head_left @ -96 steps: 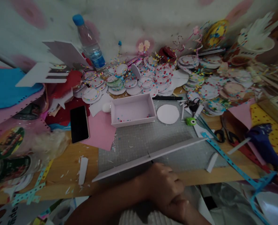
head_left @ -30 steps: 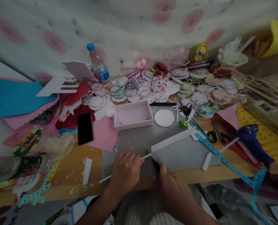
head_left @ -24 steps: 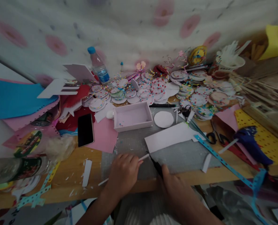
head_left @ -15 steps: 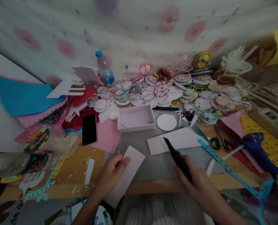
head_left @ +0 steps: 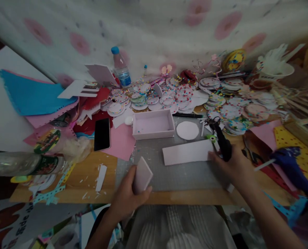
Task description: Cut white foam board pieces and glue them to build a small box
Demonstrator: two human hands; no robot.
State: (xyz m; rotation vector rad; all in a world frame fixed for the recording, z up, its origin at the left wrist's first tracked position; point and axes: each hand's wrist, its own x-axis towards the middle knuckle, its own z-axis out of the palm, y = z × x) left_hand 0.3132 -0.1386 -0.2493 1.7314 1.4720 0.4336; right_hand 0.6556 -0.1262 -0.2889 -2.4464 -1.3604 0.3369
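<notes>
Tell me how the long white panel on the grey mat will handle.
The long white panel is probably fairly stiff, since it lies flat without curling. It looks thin, so likely light. Its flat shape should slide rather than roll.

"de" reads in black, slanted lettering on the white sheet with rust-brown shapes [head_left: 43, 214], lower left; print on the clear plastic, blue-capped bottle's blue label [head_left: 125, 79] is illegible.
</notes>
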